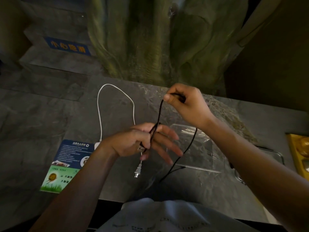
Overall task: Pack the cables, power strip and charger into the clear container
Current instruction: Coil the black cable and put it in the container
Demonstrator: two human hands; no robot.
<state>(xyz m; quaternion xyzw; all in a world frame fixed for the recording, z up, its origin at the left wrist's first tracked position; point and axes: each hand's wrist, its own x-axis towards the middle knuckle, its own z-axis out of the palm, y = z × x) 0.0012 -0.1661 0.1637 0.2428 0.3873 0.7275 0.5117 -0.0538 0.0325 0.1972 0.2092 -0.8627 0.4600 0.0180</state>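
Note:
A thin black cable (189, 149) is looped around the fingers of my left hand (142, 142) over the middle of the dark stone table. Higher up, my right hand (185, 102) pinches the same cable, and a slack loop hangs down across the clear container (215, 166). The container lies on the table under my right forearm. The power strip's white cord (100, 114) arcs over the table to the left, and its plug (137, 171) lies below my left hand. The white strip body (96, 145) peeks out behind my left wrist, mostly hidden. I see no charger.
A blue and green printed card (66, 166) lies at the table's left edge. A second clear lid or tray (274, 152) sits at the right beside a yellow tray (299, 154). A rough green pillar (158, 39) rises behind the table. Stone steps with a blue sign (67, 46) are at left.

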